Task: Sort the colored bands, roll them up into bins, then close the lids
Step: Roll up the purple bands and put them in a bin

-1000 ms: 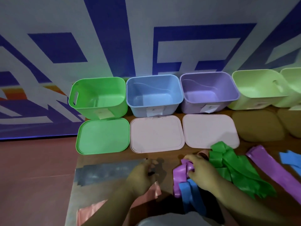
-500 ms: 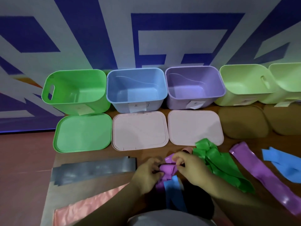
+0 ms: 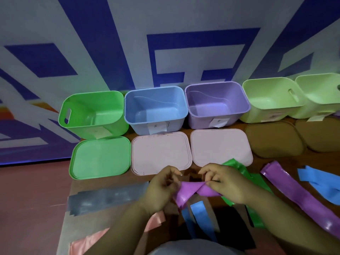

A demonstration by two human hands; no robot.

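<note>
Barely started: left hand [image 3: 161,186] and right hand [image 3: 226,183] both pinch one twisted purple band [image 3: 191,191] at lower centre, nothing rolled, bins [image 3: 217,100] in the mid-frame row look empty, lids [image 3: 160,155] off, green band [image 3: 239,167] and blue band [image 3: 327,184] loose on worktop [image 3: 95,223].

Staged demonstration space: a tabletop [image 3: 86,225] stands against a large blue-and-white printed banner [image 3: 184,43], a row of paper-labelled plastic bins [image 3: 139,126] ranged just in front of that banner.
</note>
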